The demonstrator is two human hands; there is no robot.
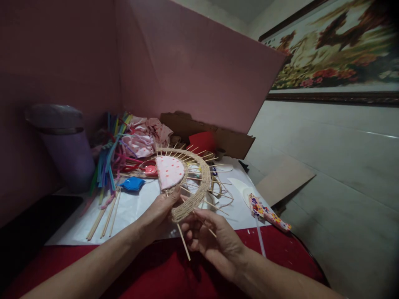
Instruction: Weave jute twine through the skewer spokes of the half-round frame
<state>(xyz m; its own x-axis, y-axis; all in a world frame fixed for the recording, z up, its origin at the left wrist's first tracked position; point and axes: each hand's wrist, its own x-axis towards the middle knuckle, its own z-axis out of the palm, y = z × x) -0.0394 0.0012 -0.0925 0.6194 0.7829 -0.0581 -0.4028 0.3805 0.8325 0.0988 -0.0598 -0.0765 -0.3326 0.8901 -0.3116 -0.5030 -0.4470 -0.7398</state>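
Note:
A half-circle of thin wooden sticks woven with jute twine is held up over the table, its sticks fanning outward. Its centre carries a half-round pad of white cloth with red dots, edged in twine. My left hand grips the lower inner part, thumb on top near the pad and fingers hidden underneath. My right hand is closed at the band's lower end, thumb and finger pinching its outer edge beside a stick. One bare stick points down between my hands. Whether loose twine lies in the right fingers is unclear.
White paper lies over a red tablecloth. On the left are loose sticks, a blue packet, pipe cleaners and a lidded purple bin. Flowered fabric lies right; cardboard stands behind.

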